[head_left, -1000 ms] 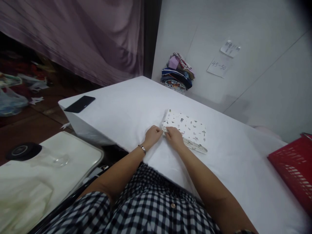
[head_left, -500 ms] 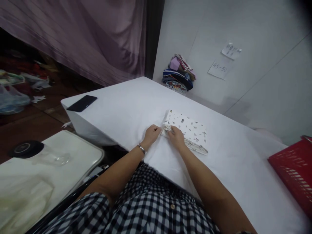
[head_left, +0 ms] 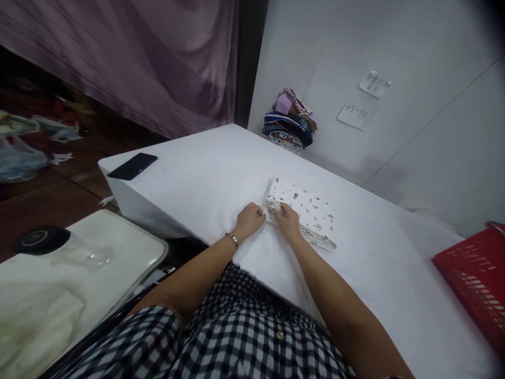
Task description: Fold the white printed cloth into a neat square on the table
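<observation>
On my feed, the folded white cloth with small dark printed motifs (head_left: 311,205) lay near the near edge of the white-covered table (head_left: 205,163). The right hand (head_left: 289,220) pinched a bunched bit at the cloth's left end between thumb and fingers. The left hand (head_left: 249,221) was just beside it, fingers curled; I could not tell whether they gripped anything. A flat black rectangular device (head_left: 133,166) lay to the left, a red plastic basket (head_left: 475,268) to the right.

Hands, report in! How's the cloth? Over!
Right hand pinching folded cloth; left hand close by, grip unclear. Cloth lying on table. Red basket off right.
</observation>
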Demonstrator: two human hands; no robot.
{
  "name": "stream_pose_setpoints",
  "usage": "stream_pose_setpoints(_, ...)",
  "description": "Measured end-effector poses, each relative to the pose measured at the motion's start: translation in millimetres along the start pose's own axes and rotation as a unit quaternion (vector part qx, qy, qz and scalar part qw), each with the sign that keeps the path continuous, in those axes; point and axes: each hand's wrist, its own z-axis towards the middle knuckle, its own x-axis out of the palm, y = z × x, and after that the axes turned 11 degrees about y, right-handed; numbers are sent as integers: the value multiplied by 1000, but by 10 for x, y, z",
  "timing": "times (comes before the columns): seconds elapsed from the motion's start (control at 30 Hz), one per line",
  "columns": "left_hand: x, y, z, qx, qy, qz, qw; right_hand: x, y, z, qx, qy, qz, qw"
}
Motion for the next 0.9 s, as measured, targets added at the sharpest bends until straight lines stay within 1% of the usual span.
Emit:
stream_pose_setpoints(0.07,-3,7,-5,0,-5,-12,1000,13,14,-25,-6,2,-18,1000)
stream_pose_setpoints(0.17,-15,0,-18,6,-5,-26,1000,27,36,-52,-24,24,-61,998)
stream_pose_setpoints(0.23,-24,-13,-27,5,-6,-33,999,35,42,-57,-22,27,-73,997)
stream_pose_setpoints(0.33,-35,-33,-32,-12,-7,-41,999,62,31,-56,-23,23,-93,995)
stream_pose_setpoints(0.47,-41,-43,-29,-23,9,-43,999,114,10,-56,-43,45,-157,986)
stream_pose_setpoints(0.67,-28,-18,-19,-18,-1,-57,998,133,44,-66,-31,37,-171,984)
stream_pose_setpoints(0.8,-20,6,-14,-11,-1,-52,999,157,61,-104,-47,57,-222,972)
stream_pose_setpoints(0.9,-18,24,-11,-8,-2,-56,998,172,48,-124,-60,63,-237,968)
